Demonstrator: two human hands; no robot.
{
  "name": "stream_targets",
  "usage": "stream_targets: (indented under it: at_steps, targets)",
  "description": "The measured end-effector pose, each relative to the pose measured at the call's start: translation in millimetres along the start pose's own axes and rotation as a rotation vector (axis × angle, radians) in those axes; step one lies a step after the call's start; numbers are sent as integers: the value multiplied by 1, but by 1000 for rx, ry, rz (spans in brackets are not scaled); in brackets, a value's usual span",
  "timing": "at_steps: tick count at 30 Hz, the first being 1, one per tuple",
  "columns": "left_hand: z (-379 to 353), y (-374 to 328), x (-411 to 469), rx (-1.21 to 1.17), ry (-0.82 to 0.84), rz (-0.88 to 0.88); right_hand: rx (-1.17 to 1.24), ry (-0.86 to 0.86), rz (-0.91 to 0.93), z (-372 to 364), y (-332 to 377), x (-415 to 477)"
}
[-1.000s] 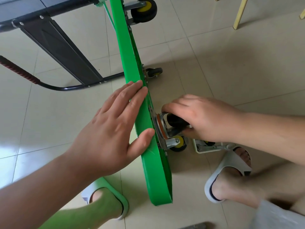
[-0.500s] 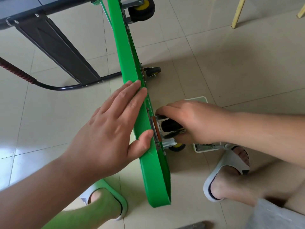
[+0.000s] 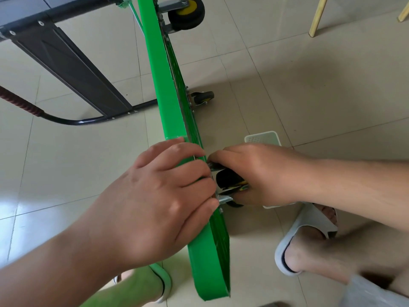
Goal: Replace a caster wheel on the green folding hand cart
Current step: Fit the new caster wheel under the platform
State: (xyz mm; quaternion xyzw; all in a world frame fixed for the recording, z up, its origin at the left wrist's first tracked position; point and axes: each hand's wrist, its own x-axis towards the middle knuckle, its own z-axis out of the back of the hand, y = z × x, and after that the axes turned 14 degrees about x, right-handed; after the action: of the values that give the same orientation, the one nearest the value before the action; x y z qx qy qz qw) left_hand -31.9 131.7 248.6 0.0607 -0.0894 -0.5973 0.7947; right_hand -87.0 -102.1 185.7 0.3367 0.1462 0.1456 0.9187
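Observation:
The green cart deck point(image 3: 174, 111) stands on its edge on the tiled floor, its underside facing right. My left hand point(image 3: 161, 202) grips over the deck's upper edge, fingertips curled down to the caster's metal plate. My right hand point(image 3: 254, 173) is closed around a black caster wheel point(image 3: 228, 180) in a silver bracket, held against the deck's underside. Two other black-and-yellow casters stay mounted: a small caster point(image 3: 203, 97) midway up the deck and a large caster point(image 3: 187, 12) at the far end.
A small white tray point(image 3: 263, 138) lies on the floor under my right hand. The cart's black handle frame point(image 3: 73, 69) and a red-wrapped grip point(image 3: 20, 100) spread out left. My slippered feet point(image 3: 305, 238) rest near the deck's close end. Wooden chair legs point(image 3: 316, 16) stand far right.
My left hand went from lying flat on the deck's face to curling its fingers over the edge onto the caster plate. My right hand kept its hold on the caster.

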Motion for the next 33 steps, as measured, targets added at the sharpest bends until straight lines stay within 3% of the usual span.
stream_targets:
  at_steps: [12,24,26,28,30,31,33]
  targets:
    - [1,-10,1,35,-50,-33,0,56,-50,5,4,2]
    - [-3,-10,1,-106,-38,5,125,127,-48,15,-1,-1]
    - [-4,-10,1,-116,-42,10,268,124,-157,32,-5,1]
    - [-4,-10,0,-114,-50,18,363,-6,-298,45,-24,5]
    - [-4,-10,0,-105,-57,23,232,-141,-415,48,-53,11]
    - [-4,-11,0,-103,-54,24,143,-135,-487,45,-68,12]
    - [-4,-10,0,-108,-47,28,23,40,-633,29,-94,10]
